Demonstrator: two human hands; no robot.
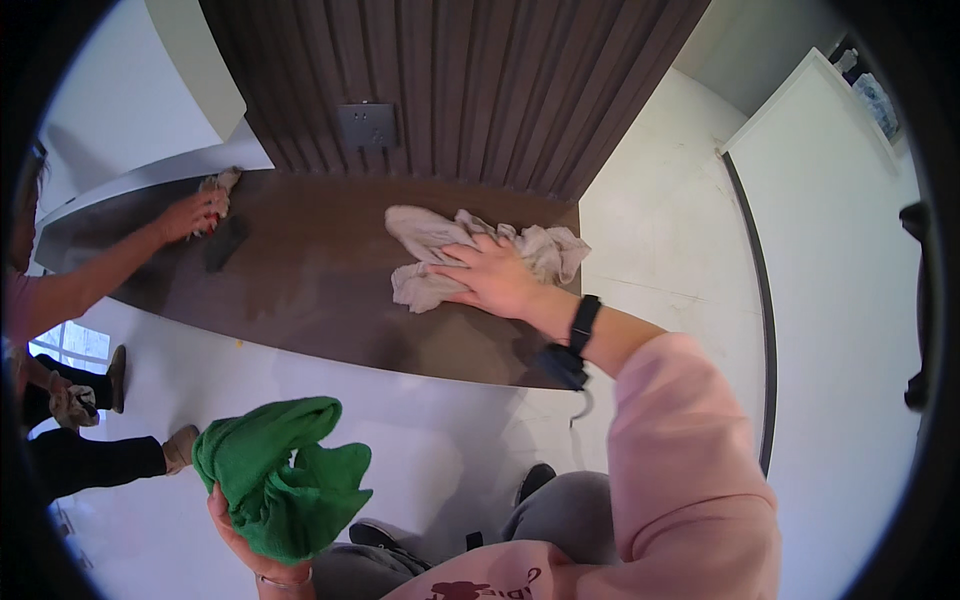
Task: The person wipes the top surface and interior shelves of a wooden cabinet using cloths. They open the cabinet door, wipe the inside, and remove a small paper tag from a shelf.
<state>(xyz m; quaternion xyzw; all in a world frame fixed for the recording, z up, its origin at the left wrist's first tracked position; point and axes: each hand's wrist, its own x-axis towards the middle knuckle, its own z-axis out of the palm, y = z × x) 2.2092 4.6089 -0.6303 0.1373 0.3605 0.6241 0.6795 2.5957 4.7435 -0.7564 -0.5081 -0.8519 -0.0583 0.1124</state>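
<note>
My right hand (491,277) lies with spread fingers on a crumpled pale pinkish cloth (559,251), pressing it against the dark brown countertop (322,300) near its right end. A black strap with a small dark device is around my right wrist. Low in the view, off the counter's front edge, my left hand (255,551) holds a bunched green cloth (289,480); its fingers are mostly hidden under the fabric. A metal bangle circles my left wrist.
A co-worker's hand (193,217) rests on a cloth (225,180) at the counter's left, beside a dark block-shaped object (225,244). Another cloth (73,406) is held lower left. Behind stands a fluted brown panel (450,82) with a socket plate (367,126); a white cabinet (832,262) is at right.
</note>
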